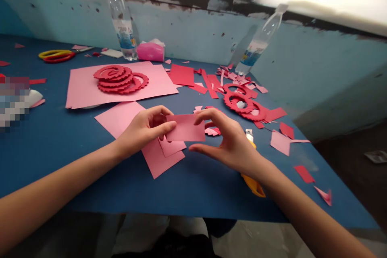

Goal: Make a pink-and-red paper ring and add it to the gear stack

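A small pink paper rectangle [186, 128] is pinched between the thumb and fingers of my left hand [148, 129], above the table. At its right end is my right hand [231, 139], thumb and fingers spread apart. The fingertips of that hand overlap the paper's upper right corner, while the thumb stays clear below. Larger pink paper sheets [154, 165] lie under my left hand. Partly hidden behind my right hand is a ring of folded pink and red paper [213, 132]. A yellow-handled cutter [254, 185] lies beneath my right wrist.
Red paper rings [115, 78] are piled on pink sheets [81, 88]; more red rings [238, 102] lie right, among scraps [232, 76]. Two water bottles [122, 28] stand by the wall, near a pink tissue pack [151, 51]. Scissors [57, 55] lie far left on the blue table [211, 193].
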Demonstrator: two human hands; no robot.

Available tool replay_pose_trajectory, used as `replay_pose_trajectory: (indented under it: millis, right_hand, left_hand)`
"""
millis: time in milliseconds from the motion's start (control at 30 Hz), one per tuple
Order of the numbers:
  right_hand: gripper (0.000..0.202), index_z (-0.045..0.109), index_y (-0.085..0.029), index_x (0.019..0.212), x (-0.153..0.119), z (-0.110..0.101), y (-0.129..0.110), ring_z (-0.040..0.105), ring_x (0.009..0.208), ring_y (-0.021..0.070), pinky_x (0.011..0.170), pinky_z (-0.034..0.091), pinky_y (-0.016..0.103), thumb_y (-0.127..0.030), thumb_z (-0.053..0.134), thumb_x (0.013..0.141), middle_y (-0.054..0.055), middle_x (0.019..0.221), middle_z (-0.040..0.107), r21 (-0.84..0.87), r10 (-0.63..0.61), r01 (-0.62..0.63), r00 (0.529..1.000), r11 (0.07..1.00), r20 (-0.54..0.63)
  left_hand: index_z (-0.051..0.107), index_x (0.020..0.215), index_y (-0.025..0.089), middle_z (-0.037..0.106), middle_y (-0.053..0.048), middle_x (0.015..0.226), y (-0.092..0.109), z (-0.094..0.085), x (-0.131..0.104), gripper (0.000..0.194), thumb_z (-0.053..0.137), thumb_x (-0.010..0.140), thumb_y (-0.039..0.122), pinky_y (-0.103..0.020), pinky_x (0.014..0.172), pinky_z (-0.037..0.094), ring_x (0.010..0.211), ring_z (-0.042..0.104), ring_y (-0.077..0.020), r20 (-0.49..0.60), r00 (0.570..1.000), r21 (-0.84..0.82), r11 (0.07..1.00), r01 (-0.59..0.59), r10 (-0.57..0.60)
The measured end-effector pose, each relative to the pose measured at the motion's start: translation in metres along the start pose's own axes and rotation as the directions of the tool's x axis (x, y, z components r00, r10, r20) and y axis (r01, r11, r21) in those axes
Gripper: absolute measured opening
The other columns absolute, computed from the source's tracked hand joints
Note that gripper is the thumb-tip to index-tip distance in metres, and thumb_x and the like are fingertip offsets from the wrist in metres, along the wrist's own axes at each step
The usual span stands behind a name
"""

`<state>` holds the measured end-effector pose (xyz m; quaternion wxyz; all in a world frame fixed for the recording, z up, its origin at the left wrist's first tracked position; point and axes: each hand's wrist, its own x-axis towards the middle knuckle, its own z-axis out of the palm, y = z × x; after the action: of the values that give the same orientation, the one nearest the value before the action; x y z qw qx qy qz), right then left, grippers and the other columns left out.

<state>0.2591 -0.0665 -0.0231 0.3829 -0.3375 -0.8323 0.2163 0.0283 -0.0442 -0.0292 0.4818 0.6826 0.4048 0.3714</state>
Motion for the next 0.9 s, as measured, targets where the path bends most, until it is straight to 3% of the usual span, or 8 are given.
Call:
replay_pose_trajectory:
  millis: [200,400,533,667,900]
  right_hand:
    - [0.008,0.064,-0.023,0.087,0.001,-0.002,0.0,0.063,0.098,0.0207,0.087,0.052,0.036,-0.027,0.071,0.089,0.005,0.099,0.066,-0.084,-0.064,0.058,0.995,0.995,-0.07]
    - [0.01,0.067,-0.021,0.084,0.0,0.001,0.004,0.062,0.079,0.0157,0.066,0.055,0.029,-0.028,0.068,0.091,0.004,0.089,0.066,0.067,0.086,-0.076,0.985,0.995,-0.151]
    - [0.007,0.068,-0.021,0.086,0.0,0.005,0.004,0.063,0.078,0.0147,0.067,0.056,0.028,-0.027,0.07,0.089,0.002,0.085,0.067,0.139,0.158,-0.135,0.972,0.981,-0.173]
    - [0.006,0.067,-0.021,0.087,0.0,0.007,0.003,0.064,0.078,0.0142,0.069,0.058,0.028,-0.025,0.071,0.087,0.001,0.084,0.066,0.18,0.186,-0.154,0.968,0.971,-0.171]
    - [0.023,0.062,-0.022,0.096,-0.001,0.009,0.005,0.067,0.084,0.0153,0.07,0.06,0.028,-0.027,0.078,0.081,0.0,0.091,0.066,0.226,0.213,-0.164,0.954,0.96,-0.212]
  left_hand:
    - [0.059,0.093,0.017,0.063,0.002,0.068,0.003,0.0,-0.002,0.018,0.067,0.086,0.031,-0.021,0.055,0.051,0.059,0.061,-0.0111,0.017,1.0,0.009,1.0,-0.007,0.007]
    - [0.061,0.105,0.019,0.072,-0.004,0.085,0.004,0.003,-0.006,0.023,0.064,0.09,0.036,-0.025,0.065,0.058,0.077,0.071,-0.0172,0.031,0.993,0.053,0.992,-0.115,0.114]
    - [0.062,0.109,0.019,0.071,-0.004,0.089,0.004,0.002,-0.008,0.039,0.076,0.08,0.042,-0.027,0.07,0.06,0.076,0.071,-0.0166,-0.013,0.979,0.195,0.961,-0.196,0.202]
    - [0.065,0.1,0.02,0.072,-0.002,0.087,0.001,0.003,-0.008,0.028,0.074,0.082,0.039,-0.027,0.074,0.061,0.072,0.069,-0.0139,-0.089,0.944,0.331,0.904,-0.272,0.316]
    - [0.067,0.092,0.02,0.074,0.0,0.085,0.001,0.008,-0.008,0.013,0.072,0.085,0.031,-0.027,0.075,0.062,0.076,0.073,-0.0147,-0.114,0.94,0.291,0.916,-0.277,0.321]
